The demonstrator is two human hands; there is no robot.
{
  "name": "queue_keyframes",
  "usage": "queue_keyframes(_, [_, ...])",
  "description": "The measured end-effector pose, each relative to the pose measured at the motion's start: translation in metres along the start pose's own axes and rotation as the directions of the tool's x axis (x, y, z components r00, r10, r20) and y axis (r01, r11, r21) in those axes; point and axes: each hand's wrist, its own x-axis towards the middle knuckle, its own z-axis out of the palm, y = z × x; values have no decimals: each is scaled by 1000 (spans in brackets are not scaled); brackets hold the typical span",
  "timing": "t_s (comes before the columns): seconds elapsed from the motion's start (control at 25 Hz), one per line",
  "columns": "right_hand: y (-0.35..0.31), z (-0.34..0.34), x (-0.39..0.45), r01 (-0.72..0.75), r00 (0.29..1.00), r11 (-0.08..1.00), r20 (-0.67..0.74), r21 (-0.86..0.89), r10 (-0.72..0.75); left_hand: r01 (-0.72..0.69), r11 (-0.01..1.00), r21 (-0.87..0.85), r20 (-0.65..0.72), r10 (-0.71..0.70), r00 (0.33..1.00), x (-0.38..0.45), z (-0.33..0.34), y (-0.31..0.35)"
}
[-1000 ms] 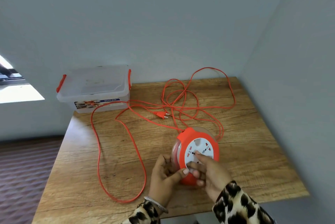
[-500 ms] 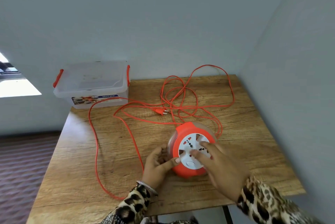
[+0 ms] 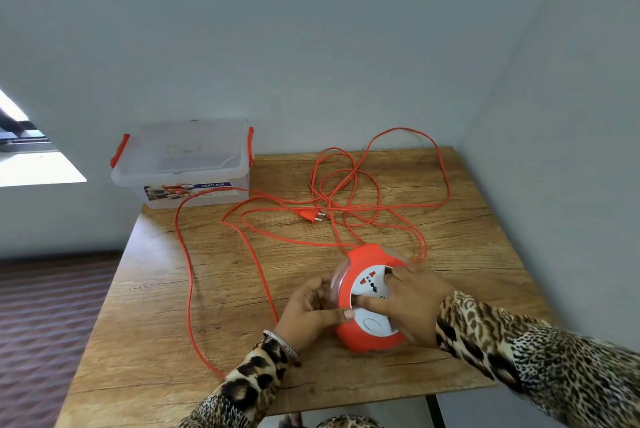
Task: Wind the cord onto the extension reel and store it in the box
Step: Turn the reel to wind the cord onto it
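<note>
Standing on edge near the front of the tabletop, the extension reel faces the person, its axle pointing toward them. The left hand grips its rim from the left; the right hand lies spread on the white socket face, fingers pressing. Nearly all the cord sprawls loose behind, plug mid-table. The box, lid on, sits far left against the wall.
</note>
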Motion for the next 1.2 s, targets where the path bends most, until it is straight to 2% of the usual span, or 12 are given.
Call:
queue_keyframes(0.12, [-4, 11, -5, -58, 989, 993, -129, 106, 71, -15, 1000, -3, -24, 15, 1000, -5, 4, -2])
queue_keyframes(0.28, [-23, 25, -12, -337, 869, 858, -223, 387, 441, -53, 998, -31, -112, 49, 993, -9, 15, -6])
queue_keyframes(0.44, [-44, 25, -2, -449, 679, 326, 81, 832, 730, -84, 993, -82, -166, 70, 984, -14, 27, -16])
queue_keyframes(0.6, [-44, 16, 7, -290, 651, -462, 527, 838, 546, -88, 992, -85, -181, 72, 981, -13, 30, -18])
queue_keyframes(0.68, [-41, 8, 6, -232, 659, -653, 611, 721, 440, -88, 995, -55, -172, 77, 982, -11, 31, -17])
queue_keyframes(0.76, [-39, 4, 3, -200, 668, -699, 617, 686, 415, -87, 996, -27, -172, 81, 982, -9, 30, -16])
queue_keyframes(0.88, [-35, 5, -13, -296, 699, -515, 550, 804, 457, -51, 998, -21, -177, 47, 983, -4, 25, -16])
queue_keyframes(0.96, [-30, 10, -33, -452, 741, 56, 340, 890, 579, -12, 1000, -27, -156, 7, 988, 0, 22, -14])
queue_keyframes(1.04, [-21, 19, -46, -427, 840, 719, -54, 549, 540, 28, 999, -27, -112, -31, 993, 4, 20, -8])
queue_keyframes(1.08, [-15, 19, -46, -313, 890, 877, -211, 364, 405, 42, 999, -24, -75, -44, 996, 6, 19, -5])
queue_keyframes(1.12, [-9, 18, -42, -201, 923, 958, -289, 204, 255, 55, 998, -21, -33, -56, 998, 7, 18, -1])
queue_keyframes(1.2, [4, 8, -32, -46, 985, 999, -166, -18, 42, 74, 997, 12, 35, -74, 997, 11, 16, 5])
